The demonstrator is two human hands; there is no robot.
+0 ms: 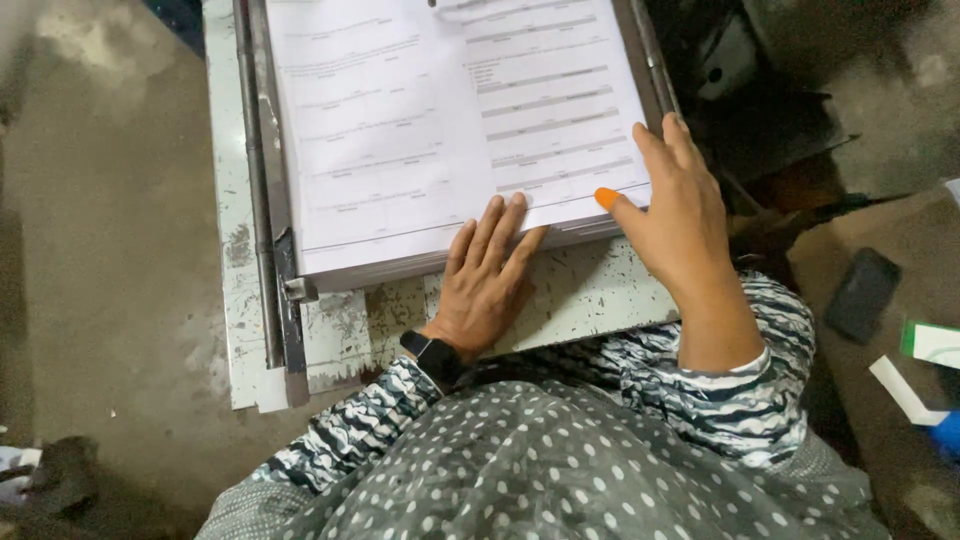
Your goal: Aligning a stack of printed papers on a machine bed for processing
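Observation:
A thick stack of printed white paper sheets point(430, 120) lies on a worn, paint-chipped white metal table point(590, 295). My left hand point(487, 275) lies flat, fingers together, with the fingertips pressed against the near edge of the stack; a black watch sits on that wrist. My right hand point(672, 205) is at the stack's near right corner, fingers spread along the right side and the thumb, tipped with an orange cap, resting on the top sheet. Neither hand holds anything.
A metal rail point(262, 190) runs along the table's left side beside the stack. Dark machine parts point(770, 110) stand to the right. On the floor at right lie a black phone-like object point(862, 293) and small white and green boxes point(932, 345). Concrete floor point(110, 250) lies to the left.

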